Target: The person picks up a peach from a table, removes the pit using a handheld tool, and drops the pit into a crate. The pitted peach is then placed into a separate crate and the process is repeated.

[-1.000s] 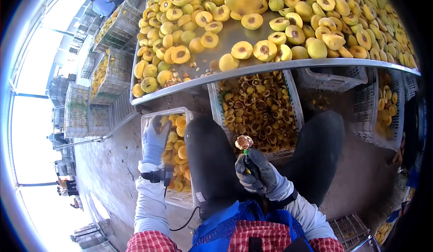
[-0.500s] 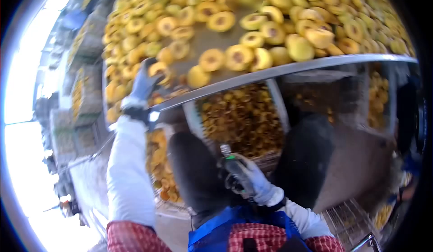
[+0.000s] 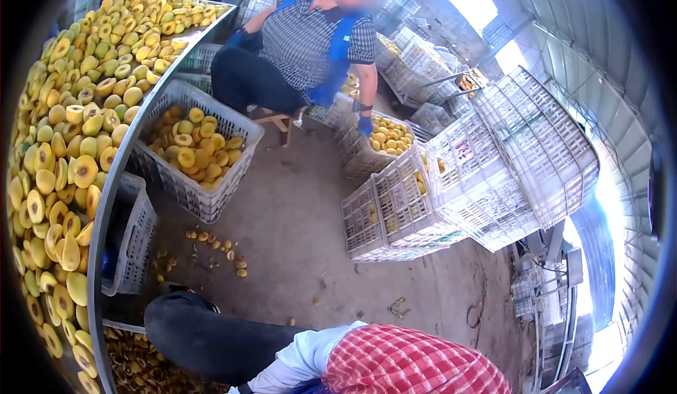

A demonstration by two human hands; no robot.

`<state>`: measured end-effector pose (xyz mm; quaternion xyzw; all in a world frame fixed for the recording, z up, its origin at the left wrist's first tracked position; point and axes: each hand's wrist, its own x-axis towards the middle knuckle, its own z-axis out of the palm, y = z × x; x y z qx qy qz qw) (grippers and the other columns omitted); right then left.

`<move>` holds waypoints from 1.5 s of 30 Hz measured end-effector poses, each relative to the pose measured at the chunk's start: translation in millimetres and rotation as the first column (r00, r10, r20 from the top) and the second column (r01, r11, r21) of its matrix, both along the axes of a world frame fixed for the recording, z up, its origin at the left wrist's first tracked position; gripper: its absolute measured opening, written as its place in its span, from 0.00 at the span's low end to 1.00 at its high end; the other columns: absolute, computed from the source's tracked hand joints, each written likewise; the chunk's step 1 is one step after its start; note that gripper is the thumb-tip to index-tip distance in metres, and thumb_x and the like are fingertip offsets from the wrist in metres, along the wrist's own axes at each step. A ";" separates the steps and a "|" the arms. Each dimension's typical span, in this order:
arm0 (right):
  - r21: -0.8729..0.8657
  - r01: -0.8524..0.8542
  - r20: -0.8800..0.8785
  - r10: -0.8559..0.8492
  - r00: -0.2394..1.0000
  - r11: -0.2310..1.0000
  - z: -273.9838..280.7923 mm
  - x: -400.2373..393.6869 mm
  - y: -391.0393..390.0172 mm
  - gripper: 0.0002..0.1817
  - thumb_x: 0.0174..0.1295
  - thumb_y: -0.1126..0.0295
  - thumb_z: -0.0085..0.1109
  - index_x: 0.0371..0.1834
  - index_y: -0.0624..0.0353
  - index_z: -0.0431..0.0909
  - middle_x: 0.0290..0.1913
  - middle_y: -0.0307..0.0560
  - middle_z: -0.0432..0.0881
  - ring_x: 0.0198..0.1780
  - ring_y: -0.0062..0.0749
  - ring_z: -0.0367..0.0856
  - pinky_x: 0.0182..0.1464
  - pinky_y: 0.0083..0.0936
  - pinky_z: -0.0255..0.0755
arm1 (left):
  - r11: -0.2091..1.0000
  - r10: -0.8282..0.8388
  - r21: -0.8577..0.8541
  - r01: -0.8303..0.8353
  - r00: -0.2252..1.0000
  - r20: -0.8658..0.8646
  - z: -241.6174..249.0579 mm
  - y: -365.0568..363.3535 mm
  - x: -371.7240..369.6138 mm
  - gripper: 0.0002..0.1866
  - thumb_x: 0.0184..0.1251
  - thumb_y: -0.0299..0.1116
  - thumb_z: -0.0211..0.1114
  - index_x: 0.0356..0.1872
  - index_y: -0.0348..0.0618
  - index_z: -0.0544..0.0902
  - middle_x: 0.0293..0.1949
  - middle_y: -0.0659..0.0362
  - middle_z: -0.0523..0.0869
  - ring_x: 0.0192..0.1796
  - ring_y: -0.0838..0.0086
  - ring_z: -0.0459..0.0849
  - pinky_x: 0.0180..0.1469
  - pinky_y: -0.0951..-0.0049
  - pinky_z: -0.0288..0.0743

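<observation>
Neither of my hands shows in the view. My right arm, in a white sleeve cover (image 3: 300, 359) below a red checked sleeve (image 3: 416, 366), runs down to the bottom edge, where the hand is cut off. Halved yellow stone fruit, like peaches (image 3: 84, 172), lie heaped on the metal-edged table (image 3: 107, 232) at the left. Under the table edge near my dark trouser leg (image 3: 211, 330) lies a mass of brownish fruit pieces (image 3: 151, 373). A white crate (image 3: 137, 253) stands beside the table just beyond my knee.
A co-worker (image 3: 303, 41) in blue gloves sits across the floor, one hand at a crate of fruit halves (image 3: 388, 136). Another filled crate (image 3: 201, 182) stands by the table. Stacked white crates (image 3: 486, 175) rise at the right. Fruit scraps (image 3: 218, 246) lie on the concrete floor (image 3: 303, 210).
My view has swung right, from the table in front to the floor, co-worker and crates. My left hand among the fruit and my right hand with a dark handheld tool have left view.
</observation>
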<state>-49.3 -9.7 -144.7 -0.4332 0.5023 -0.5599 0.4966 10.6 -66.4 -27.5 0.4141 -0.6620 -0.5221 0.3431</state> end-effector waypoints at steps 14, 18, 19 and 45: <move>0.057 -0.191 -0.171 0.198 0.965 0.980 124.9 -38.2 65.2 0.09 0.63 0.68 0.55 0.40 0.62 0.71 0.30 0.62 0.77 0.34 0.57 0.79 0.34 0.42 0.70 | 0.784 0.615 0.110 -0.611 0.789 0.003 38.1 83.6 27.6 0.19 0.73 0.44 0.53 0.47 0.35 0.77 0.37 0.58 0.82 0.39 0.75 0.79 0.43 0.75 0.75; 0.022 -0.236 -0.229 0.234 0.945 0.972 131.5 -43.5 68.9 0.10 0.63 0.68 0.55 0.40 0.62 0.70 0.29 0.61 0.77 0.34 0.56 0.79 0.33 0.41 0.70 | 0.803 0.587 0.270 -0.532 0.783 -0.204 18.8 87.3 33.4 0.20 0.70 0.41 0.58 0.53 0.35 0.76 0.45 0.57 0.81 0.45 0.76 0.79 0.51 0.76 0.72; 0.025 -0.242 -0.271 0.239 0.932 0.970 136.4 -44.8 69.3 0.10 0.63 0.68 0.55 0.40 0.62 0.70 0.29 0.60 0.77 0.34 0.56 0.79 0.33 0.41 0.70 | 0.811 0.576 0.264 -0.521 0.789 -0.214 16.1 87.9 33.9 0.20 0.70 0.41 0.58 0.53 0.35 0.75 0.45 0.57 0.81 0.46 0.76 0.78 0.52 0.76 0.72; 0.175 -0.767 0.932 0.148 0.331 0.617 123.2 -45.4 83.6 0.21 0.68 0.47 0.47 0.34 0.56 0.70 0.20 0.37 0.68 0.13 0.21 0.62 0.14 0.16 0.57 | 0.937 0.310 0.249 -0.246 0.913 -0.263 16.1 94.2 25.1 0.19 0.73 0.41 0.54 0.52 0.34 0.76 0.42 0.58 0.82 0.43 0.78 0.79 0.47 0.79 0.73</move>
